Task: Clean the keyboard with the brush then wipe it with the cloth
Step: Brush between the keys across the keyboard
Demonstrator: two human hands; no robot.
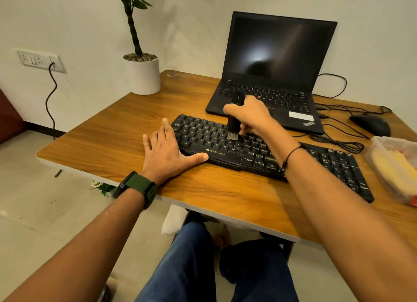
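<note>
A black keyboard [259,153] lies slantwise on the wooden table [108,136]. My right hand [250,116] grips a black brush [234,121] held upright, with its grey bristles touching the keys in the keyboard's middle rows. My left hand [167,150] lies flat with fingers spread at the keyboard's left end, the thumb along its front edge. A yellow cloth [392,166] lies in a clear plastic tub [383,143] at the right edge.
An open black laptop [277,60] stands behind the keyboard. A black mouse [370,124] and loose cables [338,139] lie to the right. A white plant pot [143,74] sits at the back left corner of the table.
</note>
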